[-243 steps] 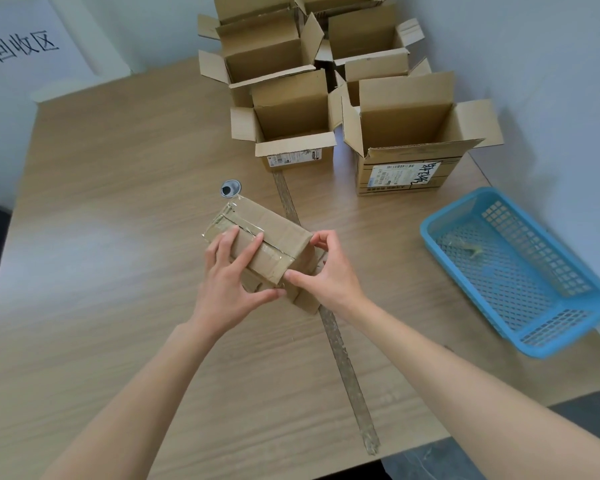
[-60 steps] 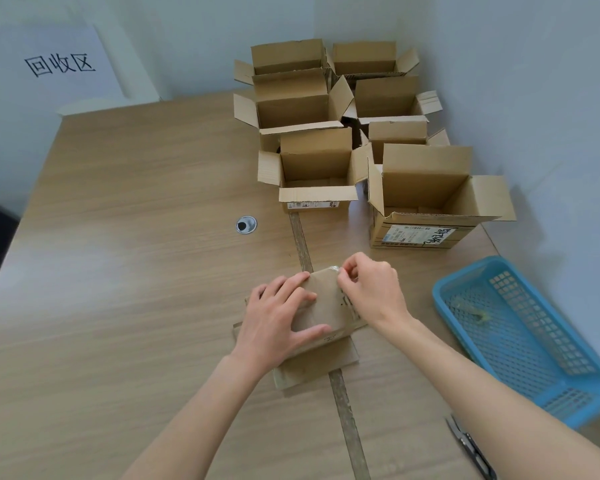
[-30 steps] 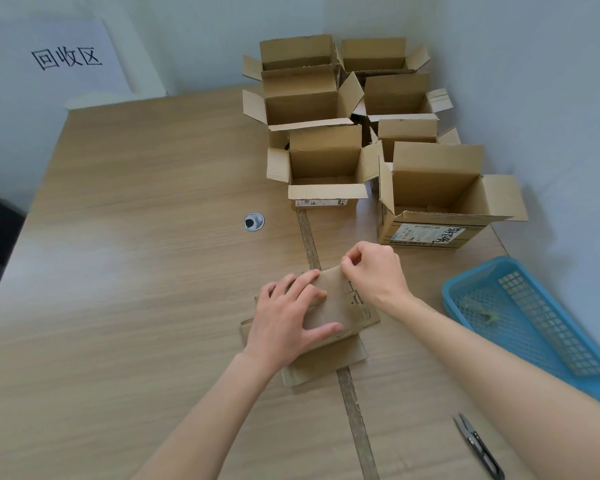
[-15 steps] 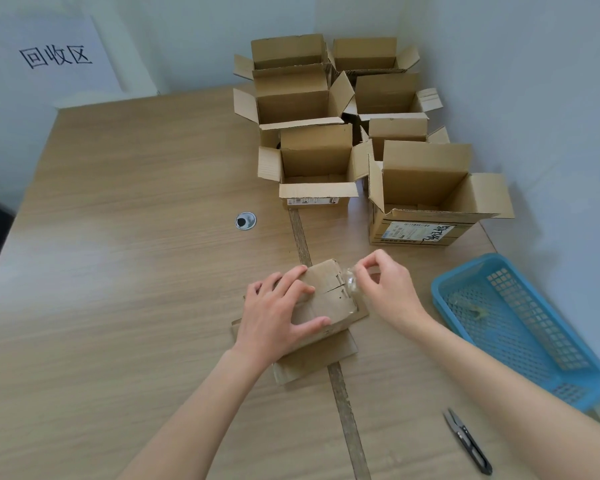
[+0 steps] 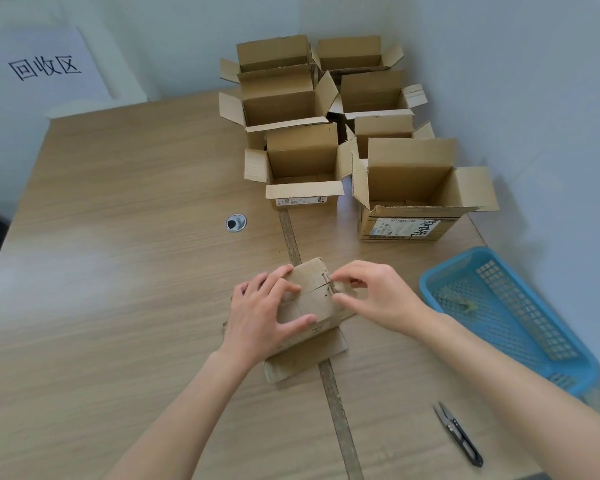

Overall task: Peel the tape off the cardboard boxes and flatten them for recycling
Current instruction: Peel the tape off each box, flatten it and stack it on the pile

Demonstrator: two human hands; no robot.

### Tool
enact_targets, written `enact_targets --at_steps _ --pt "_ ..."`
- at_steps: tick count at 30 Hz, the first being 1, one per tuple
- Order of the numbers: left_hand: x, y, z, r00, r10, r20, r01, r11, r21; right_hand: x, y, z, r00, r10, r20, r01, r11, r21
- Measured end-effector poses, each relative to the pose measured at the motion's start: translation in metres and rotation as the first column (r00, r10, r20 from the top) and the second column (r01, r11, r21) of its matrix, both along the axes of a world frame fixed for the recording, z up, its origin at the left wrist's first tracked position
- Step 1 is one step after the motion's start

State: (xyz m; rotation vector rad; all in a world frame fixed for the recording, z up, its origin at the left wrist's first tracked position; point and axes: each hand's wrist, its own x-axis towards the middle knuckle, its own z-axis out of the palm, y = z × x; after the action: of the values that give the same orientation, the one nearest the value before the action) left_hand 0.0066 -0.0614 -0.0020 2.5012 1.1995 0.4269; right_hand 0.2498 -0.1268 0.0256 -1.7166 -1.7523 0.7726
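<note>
Under left hand [image 5: 262, 315], flattened box [image 5: 312, 299], half hidden.

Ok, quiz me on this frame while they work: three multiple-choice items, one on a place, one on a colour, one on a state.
1. Where do the small black snips lie?
A. in the basket
B. on the wooden table, near the right forearm
C. inside a box

2. What colour is the perforated plastic basket?
A. blue
B. red
C. white

3. How is the brown cardboard box under the hands?
A. upright and open
B. flattened on the table
C. held in the air

Key: 1 B, the snips rest on bare tabletop at lower right. 2 A, its walls are blue. 3 B, the left hand presses it flat while the right hand fingers pinch at its far edge.
</note>
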Motion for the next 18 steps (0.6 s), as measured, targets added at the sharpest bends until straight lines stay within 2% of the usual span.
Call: enact_targets --at_steps 2,5,6,10,15,18 --pt "-0.001 0.000 -0.003 1.000 0.002 0.002 -0.002 1.000 -0.001 0.000 -0.004 -0.001 0.996 -0.021 0.085 0.018 0.999 0.028" --pt "-0.001 0.005 -0.004 0.996 0.077 -0.035 -0.077 0.997 0.010 0.007 -0.016 0.001 0.950 -0.017 0.311 -0.011 0.996 0.087" --pt "0.001 0.007 -0.003 0.994 0.100 -0.052 -0.099 0.995 0.013 0.011 -0.022 0.001 0.946 -0.008 0.325 -0.019 0.997 0.080" --pt "0.004 0.012 -0.005 0.991 0.112 -0.078 -0.110 0.993 0.033 0.021 -0.038 0.005 0.971 0.033 0.235 -0.036 0.999 0.009" --pt "0.003 0.011 -0.007 0.991 0.116 -0.061 -0.114 0.993 0.040 0.003 -0.035 0.007 0.980 -0.048 0.194 0.056 0.998 -0.033" --pt "0.003 0.011 -0.006 0.991 0.116 -0.062 -0.113 0.992 0.050 -0.013 -0.042 0.004 0.977 -0.088 0.193 0.076 0.995 0.068"
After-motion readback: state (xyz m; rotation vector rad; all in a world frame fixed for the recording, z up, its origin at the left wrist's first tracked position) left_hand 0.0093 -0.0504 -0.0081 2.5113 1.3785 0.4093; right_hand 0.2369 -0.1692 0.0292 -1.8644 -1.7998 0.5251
